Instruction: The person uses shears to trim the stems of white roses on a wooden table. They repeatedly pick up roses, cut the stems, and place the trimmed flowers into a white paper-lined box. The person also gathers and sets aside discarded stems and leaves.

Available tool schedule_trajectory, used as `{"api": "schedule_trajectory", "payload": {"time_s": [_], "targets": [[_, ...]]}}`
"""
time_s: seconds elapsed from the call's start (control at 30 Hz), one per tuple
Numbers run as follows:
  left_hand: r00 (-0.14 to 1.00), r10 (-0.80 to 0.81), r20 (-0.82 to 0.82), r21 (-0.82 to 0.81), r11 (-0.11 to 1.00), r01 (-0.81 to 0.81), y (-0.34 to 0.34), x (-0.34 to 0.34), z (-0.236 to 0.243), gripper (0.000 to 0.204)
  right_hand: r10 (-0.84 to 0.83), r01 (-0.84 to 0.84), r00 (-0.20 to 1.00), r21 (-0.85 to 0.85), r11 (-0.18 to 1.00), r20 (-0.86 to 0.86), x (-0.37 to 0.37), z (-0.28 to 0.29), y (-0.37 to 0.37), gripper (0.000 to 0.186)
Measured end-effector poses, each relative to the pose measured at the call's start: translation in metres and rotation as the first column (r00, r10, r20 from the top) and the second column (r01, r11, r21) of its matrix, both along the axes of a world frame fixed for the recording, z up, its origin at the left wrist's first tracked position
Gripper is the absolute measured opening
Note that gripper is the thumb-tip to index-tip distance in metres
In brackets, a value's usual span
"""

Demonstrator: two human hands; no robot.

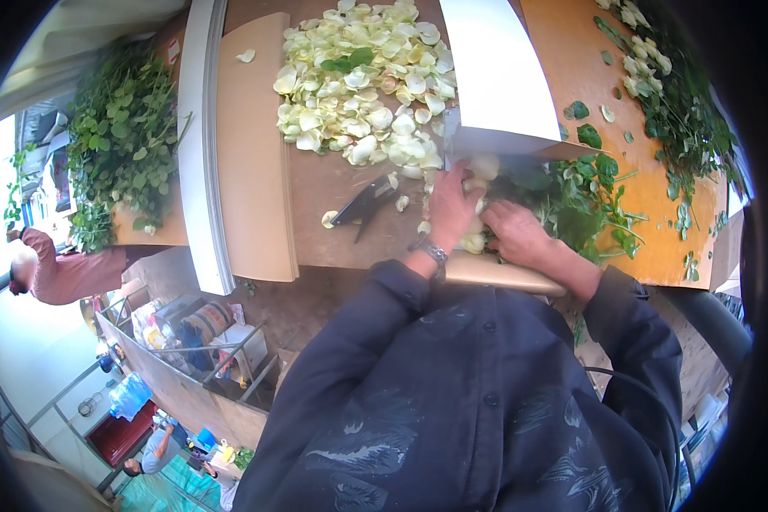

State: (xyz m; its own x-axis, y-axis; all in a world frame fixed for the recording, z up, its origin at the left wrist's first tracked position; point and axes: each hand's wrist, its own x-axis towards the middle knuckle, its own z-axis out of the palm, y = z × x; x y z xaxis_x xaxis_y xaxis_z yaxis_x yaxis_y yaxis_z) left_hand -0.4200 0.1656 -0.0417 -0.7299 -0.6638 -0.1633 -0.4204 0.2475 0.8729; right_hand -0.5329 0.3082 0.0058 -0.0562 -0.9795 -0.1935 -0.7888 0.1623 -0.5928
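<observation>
Cream-white roses lie at the table's near edge, their leafy green stems running off to the right. My left hand, with a watch on the wrist, reaches up along the flower heads, fingers bent against a rose. Facing it, my right hand has its fingers curled over the blooms from the stem side. Parts of the fingertips and blooms are hidden or blurred. Left of my left hand, a dark two-pronged tool like a pair of shears lies on the table.
A wide heap of loose petals covers the table ahead. White card stands beyond the roses; cardboard sheets lie left. Leafy stems are piled far left, more roses far right. Other people are at left.
</observation>
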Motion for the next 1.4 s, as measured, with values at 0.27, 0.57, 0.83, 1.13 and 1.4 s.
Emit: {"api": "schedule_trajectory", "payload": {"time_s": [0.27, 0.57, 0.83, 1.13, 1.4], "targets": [[1.0, -0.01, -0.03, -0.11, 0.994, 0.007, 0.001, 0.003, 0.0, 0.072, -0.618, 0.623, 0.782, -0.065, 0.78, 0.078, -0.032, 0.008, -0.016, 0.026], [0.999, 0.022, -0.033, -0.063, 0.998, -0.024, 0.001, 0.004, -0.002, 0.076, -0.614, 0.586, 0.786, -0.232, 0.776, -0.069, -0.03, -0.016, -0.029, 0.024], [0.998, 0.055, 0.005, -0.025, 0.998, -0.055, 0.003, 0.004, -0.001, 0.078, -0.562, 0.487, 0.826, -0.433, 0.758, -0.056, -0.028, -0.008, -0.027, 0.023], [0.997, 0.053, -0.047, -0.044, 0.997, -0.055, 0.004, 0.002, -0.01, 0.08, -0.49, 0.464, 0.866, -0.202, 0.862, -0.102, -0.035, -0.041, -0.025, 0.037], [0.954, 0.265, -0.14, 0.176, 0.955, -0.24, -0.015, 0.018, -0.002, 0.053, -0.463, 0.451, 0.885, -0.168, 0.876, -0.04, -0.032, -0.042, -0.013, 0.056]]}}
